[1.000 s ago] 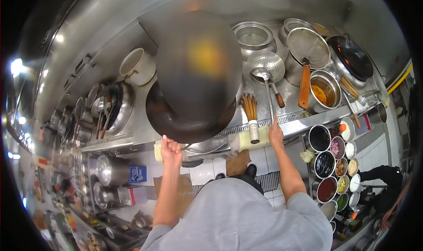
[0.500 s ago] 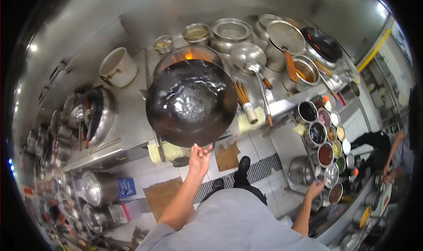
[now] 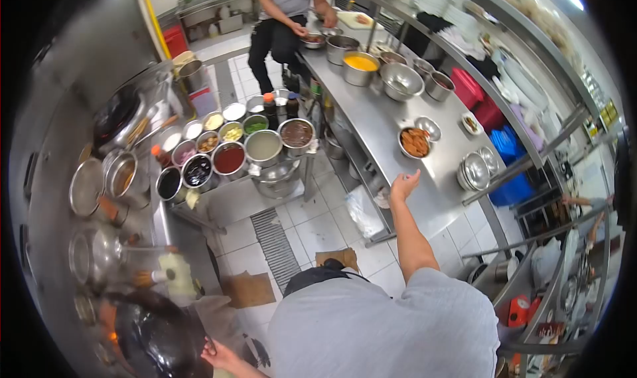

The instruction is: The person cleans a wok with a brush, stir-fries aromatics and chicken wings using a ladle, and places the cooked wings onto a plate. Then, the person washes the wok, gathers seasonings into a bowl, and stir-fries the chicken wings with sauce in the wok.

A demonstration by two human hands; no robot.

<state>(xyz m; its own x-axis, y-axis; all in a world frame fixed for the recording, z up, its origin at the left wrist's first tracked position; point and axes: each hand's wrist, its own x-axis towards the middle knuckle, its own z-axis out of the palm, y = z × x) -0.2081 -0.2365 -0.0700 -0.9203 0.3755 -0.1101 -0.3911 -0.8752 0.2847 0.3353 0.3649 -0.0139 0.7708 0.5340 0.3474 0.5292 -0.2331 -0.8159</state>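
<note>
Wok (image 3: 156,338), big, black and shiny, is at the front edge of the steel stove (image 3: 159,220), low on the left of the view. The left hand (image 3: 219,353) has its fingers curled on the wok's near rim, where a handle seems to be. Orange fire (image 3: 113,339) glows just past the wok's far side. I cannot tell if the wok sits flat or tips, or what is in it.

Across the floor, the right hand (image 3: 403,186) reaches over the aisle edge of the steel table (image 3: 373,124), close to its near corner. Its fingers are loose and spread, and I see nothing in them. They point toward a steel bowl (image 3: 411,156) of orange food (image 3: 415,141), near but not touching.

As I judge it, the fire is lit and the wok is in hand, so that part is done. The right hand has not yet picked anything up, and the orange food is in its bowl, not in the wok.

Stacked bowls (image 3: 476,170) sit by the table's near end. Near the far end are another person's hands (image 3: 300,30). Beside the stove, a pot of red sauce (image 3: 230,173) stands among other pots.
</note>
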